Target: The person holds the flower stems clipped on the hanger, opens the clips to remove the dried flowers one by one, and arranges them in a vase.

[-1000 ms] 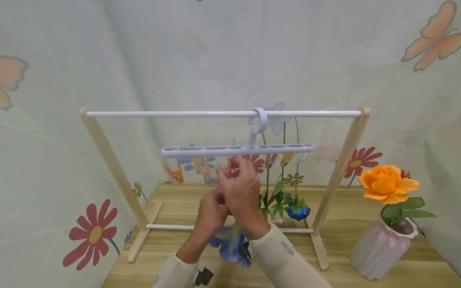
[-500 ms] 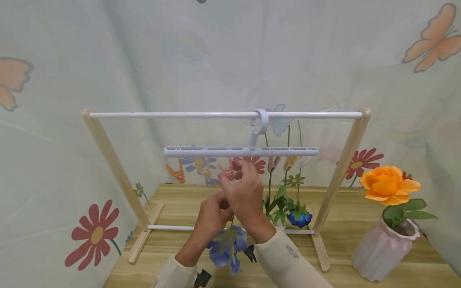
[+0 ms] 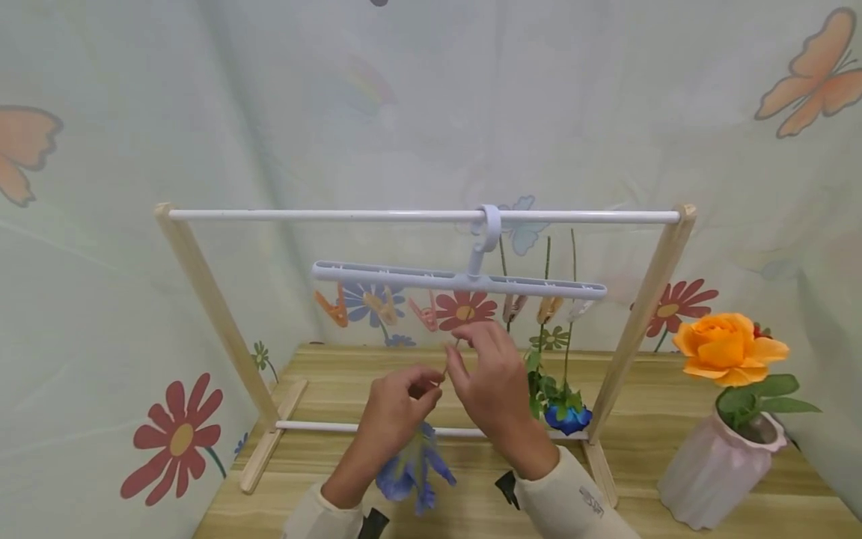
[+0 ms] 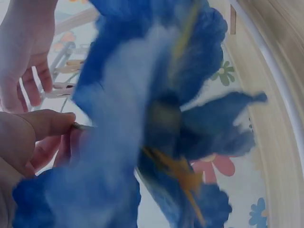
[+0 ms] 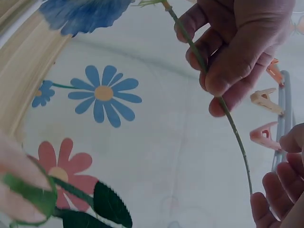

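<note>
Blue-violet flower (image 3: 407, 473): bloom downward above the desk (image 3: 350, 367), stem rising between both hands.
Orange clip (image 3: 337, 313), pale yellow clip (image 3: 384, 308): on the hanger's left half, no stem visible in either.
Left-hand grip (image 3: 397, 400): narrow, pinching the stem just above the bloom.
Pink clip (image 3: 429, 317): no stem in it; half a second ago the right hand was up against it, now they stand apart. I judge the flower is unsecured, carried by hand alone.
Hanger (image 3: 468, 281): tipped down rightward, nearly level before.
Right-hand grip (image 3: 494, 378): fairly wide, thumb and fingers parted beside the stem; whether they touch it, I cannot tell.
Blue rose (image 3: 569, 419): bloom downward beneath the right-half clips.
Pink vase (image 3: 714, 468): far right, holding an orange rose (image 3: 730, 348).
</note>
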Demonstrator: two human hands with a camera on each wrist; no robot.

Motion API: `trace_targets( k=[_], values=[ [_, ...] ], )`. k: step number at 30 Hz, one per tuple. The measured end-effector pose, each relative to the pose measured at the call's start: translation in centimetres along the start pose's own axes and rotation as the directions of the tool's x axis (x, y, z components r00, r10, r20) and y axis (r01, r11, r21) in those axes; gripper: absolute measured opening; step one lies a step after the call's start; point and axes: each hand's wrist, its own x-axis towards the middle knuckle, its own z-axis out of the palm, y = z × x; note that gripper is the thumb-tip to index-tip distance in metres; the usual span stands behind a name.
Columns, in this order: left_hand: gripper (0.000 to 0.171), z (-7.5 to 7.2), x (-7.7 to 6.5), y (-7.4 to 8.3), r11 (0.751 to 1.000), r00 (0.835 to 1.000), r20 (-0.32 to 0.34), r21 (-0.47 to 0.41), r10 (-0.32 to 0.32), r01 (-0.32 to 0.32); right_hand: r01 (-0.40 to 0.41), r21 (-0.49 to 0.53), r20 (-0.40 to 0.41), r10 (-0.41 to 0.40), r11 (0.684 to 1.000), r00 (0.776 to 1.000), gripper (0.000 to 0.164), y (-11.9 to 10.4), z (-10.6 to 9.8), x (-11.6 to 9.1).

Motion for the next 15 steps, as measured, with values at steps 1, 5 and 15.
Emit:
trace_targets(
  k=[1, 5, 15],
  values=[
    [0.013, 0.0, 0.0, 0.1, 1.000, 1.000, -0.004, 0.012, 0.011, -0.011, 0.035, -0.015, 0.000, -0.035, 0.999, 0.999, 0.019, 0.1, -0.3, -0.1],
    [0.013, -0.2, -0.2, 0.4, 0.996, 0.999, -0.014, 0.081, 0.041, -0.040, 0.128, -0.052, 0.010, -0.127, 0.990, 0.992, 0.015, 0.5, -1.0, -0.5],
    [0.015, -0.4, -1.1, 1.4, 0.948, 0.981, -0.075, 0.279, 0.178, -0.151, 0.296, -0.111, 0.051, -0.292, 0.949, 0.955, 0.005, 1.4, -1.6, -1.7]
  ],
)
